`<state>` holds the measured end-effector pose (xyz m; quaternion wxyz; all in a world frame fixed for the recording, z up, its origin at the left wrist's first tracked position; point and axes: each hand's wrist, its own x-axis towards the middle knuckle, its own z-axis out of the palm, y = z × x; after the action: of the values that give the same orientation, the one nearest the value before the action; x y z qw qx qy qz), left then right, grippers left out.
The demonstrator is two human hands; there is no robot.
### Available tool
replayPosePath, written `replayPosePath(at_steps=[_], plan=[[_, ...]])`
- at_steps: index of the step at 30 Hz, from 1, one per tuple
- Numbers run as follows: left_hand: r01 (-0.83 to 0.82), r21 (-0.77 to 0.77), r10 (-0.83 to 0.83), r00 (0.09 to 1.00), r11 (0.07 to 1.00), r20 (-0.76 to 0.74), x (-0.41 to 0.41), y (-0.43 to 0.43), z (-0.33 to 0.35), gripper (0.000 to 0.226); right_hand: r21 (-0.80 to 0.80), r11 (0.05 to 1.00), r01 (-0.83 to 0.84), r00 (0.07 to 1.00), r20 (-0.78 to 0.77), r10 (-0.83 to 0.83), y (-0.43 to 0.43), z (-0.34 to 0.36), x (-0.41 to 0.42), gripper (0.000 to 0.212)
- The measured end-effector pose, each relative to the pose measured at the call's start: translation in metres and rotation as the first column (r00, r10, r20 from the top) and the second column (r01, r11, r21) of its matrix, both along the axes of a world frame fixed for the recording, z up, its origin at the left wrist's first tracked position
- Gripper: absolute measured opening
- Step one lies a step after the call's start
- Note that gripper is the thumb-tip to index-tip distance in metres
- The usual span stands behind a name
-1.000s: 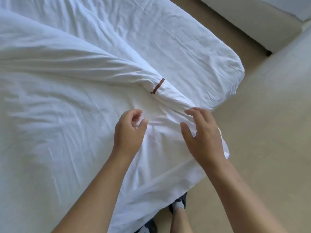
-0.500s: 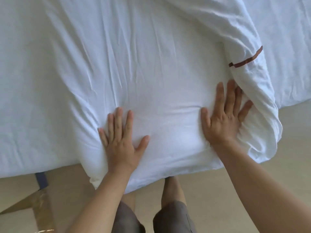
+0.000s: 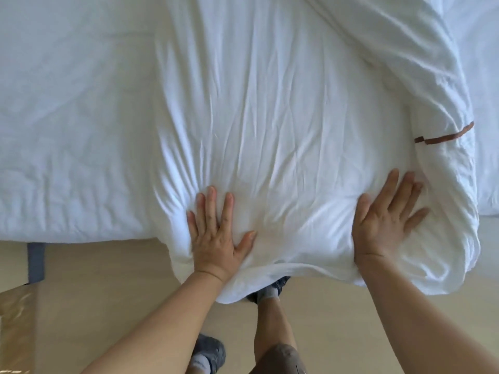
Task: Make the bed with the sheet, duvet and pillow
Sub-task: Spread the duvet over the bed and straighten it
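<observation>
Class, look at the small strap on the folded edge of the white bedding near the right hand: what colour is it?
Brown. The strap shows best in the head view, just above the right hand.

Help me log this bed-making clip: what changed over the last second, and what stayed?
The left hand, curled a second ago, and the right hand spread flat and now press palms-down on the crumpled white fabric duvet near its overhanging edge. Nothing was grasped. The thin brown fabric tab stays on the rolled fold beyond the right hand.
</observation>
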<state>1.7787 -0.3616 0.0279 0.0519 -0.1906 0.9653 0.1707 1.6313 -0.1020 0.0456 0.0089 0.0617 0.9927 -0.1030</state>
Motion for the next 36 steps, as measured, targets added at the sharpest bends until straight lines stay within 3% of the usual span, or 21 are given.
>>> replayPosePath(at_steps=[3, 6, 10, 14, 19, 25, 29, 36], plan=[[0.037, 0.069, -0.039, 0.999, 0.997, 0.026, 0.004, -0.007, 0.020, 0.088, -0.019, 0.990, 0.136, 0.986, 0.098, -0.134, -0.027, 0.023, 0.019, 0.071], [0.127, 0.075, -0.134, 0.986, 0.989, 0.103, 0.024, -0.023, 0.056, 0.084, -0.070, 0.989, 0.128, 0.965, 0.240, -0.108, -0.055, 0.058, 0.056, 0.068], [-0.060, 0.178, 0.004, 0.954, 0.982, 0.299, 0.083, -0.081, 0.123, 0.081, -0.067, 0.989, -0.132, 0.939, 0.311, 0.146, -0.115, 0.108, 0.133, 0.064], [-0.199, 0.201, 0.153, 0.963, 0.959, 0.223, 0.175, -0.191, 0.219, 0.063, -0.204, 0.927, -0.314, 0.886, 0.288, 0.364, -0.222, 0.188, 0.190, 0.050], [-0.268, 0.310, 0.191, 0.947, 0.912, 0.257, 0.278, -0.325, 0.336, 0.079, -0.275, 0.763, -0.585, 0.732, 0.228, 0.643, -0.365, 0.275, 0.244, 0.056], [-0.410, 0.226, 0.392, 0.912, 0.884, 0.124, 0.359, -0.435, 0.425, 0.067, -0.203, 0.574, -0.793, 0.551, 0.161, 0.819, -0.520, 0.356, 0.280, 0.047], [-0.422, 0.156, 0.413, 0.906, 0.893, 0.087, 0.369, -0.496, 0.447, 0.065, -0.169, 0.488, -0.856, 0.479, 0.096, 0.873, -0.599, 0.389, 0.279, 0.046], [-0.357, 0.024, 0.353, 0.930, 0.934, 0.103, 0.291, -0.626, 0.457, 0.062, -0.173, 0.476, -0.862, 0.459, 0.133, 0.879, -0.727, 0.397, 0.181, 0.051]])
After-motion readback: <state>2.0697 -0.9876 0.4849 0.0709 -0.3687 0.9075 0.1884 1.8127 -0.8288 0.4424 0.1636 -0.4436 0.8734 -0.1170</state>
